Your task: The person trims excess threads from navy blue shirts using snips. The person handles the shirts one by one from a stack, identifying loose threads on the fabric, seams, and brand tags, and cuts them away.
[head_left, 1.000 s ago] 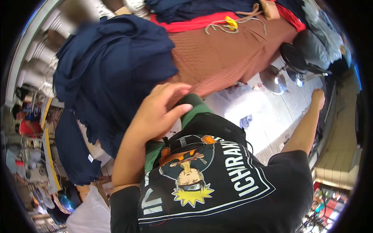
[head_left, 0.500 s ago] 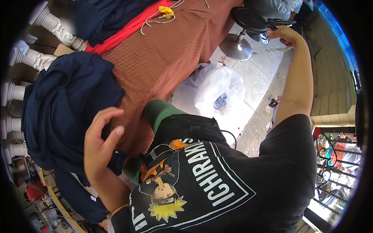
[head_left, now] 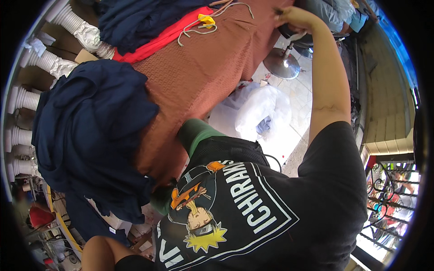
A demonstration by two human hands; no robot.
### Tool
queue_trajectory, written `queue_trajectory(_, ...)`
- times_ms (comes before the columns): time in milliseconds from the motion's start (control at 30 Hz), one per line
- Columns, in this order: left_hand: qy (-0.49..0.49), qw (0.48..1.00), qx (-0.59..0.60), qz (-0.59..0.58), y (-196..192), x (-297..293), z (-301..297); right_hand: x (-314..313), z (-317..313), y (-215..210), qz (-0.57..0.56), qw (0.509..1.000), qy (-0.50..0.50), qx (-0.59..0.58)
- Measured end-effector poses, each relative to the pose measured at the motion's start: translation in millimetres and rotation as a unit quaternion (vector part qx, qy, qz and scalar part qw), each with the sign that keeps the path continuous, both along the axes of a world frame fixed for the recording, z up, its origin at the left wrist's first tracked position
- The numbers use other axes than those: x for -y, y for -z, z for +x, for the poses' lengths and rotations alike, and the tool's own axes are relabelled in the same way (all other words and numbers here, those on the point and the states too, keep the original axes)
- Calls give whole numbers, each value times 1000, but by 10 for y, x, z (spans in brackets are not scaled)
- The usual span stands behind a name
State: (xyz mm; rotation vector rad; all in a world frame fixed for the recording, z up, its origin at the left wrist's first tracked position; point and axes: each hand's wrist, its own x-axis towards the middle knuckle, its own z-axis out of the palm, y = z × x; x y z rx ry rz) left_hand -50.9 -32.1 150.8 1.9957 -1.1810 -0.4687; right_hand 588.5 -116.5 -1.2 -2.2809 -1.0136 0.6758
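Note:
My right hand (head_left: 296,20) is raised at the far end of the brown-covered table (head_left: 203,58). Its fingers are closed on a small dark object (head_left: 278,11), blurred and too small to name. A pale strip (head_left: 298,36) hangs below the palm. Beneath the hand is a black round stool with a shiny metal base (head_left: 282,63). My left hand is out of view; only its bent arm (head_left: 101,254) shows at the lower left. A heap of navy cloth (head_left: 90,122) lies over the table's near left side.
Red cloth (head_left: 167,38), a pale cord (head_left: 194,32) and a yellow piece (head_left: 207,20) lie on the table. A white plastic bag (head_left: 266,108) stands on the tiled floor. White thread cones (head_left: 25,99) line the left. A metal grille (head_left: 389,194) is at right.
My right hand has moved left from beside the stool to the table's far end, carrying the dark object. My left hand has drawn back from the navy cloth and out of view.

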Motion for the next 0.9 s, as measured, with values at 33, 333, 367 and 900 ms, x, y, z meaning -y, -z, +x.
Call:
queue_trajectory(33,7,1000,-18,-9,57,-72,84,-152,-57,-40,-69,997,-20,-5)
queue_trajectory(333,-547,804,-221,67,862,-600,1408,-203,-963,-394,-172,956,-124,202)
queue_trajectory(367,-515,851,-87,51,1035,-664,1485,-200,-1028,-437,-189,950,-114,221)
queue_trajectory(900,-580,808,-58,-88,1840,-709,2566,-186,-1414,-457,53,964,-237,109)
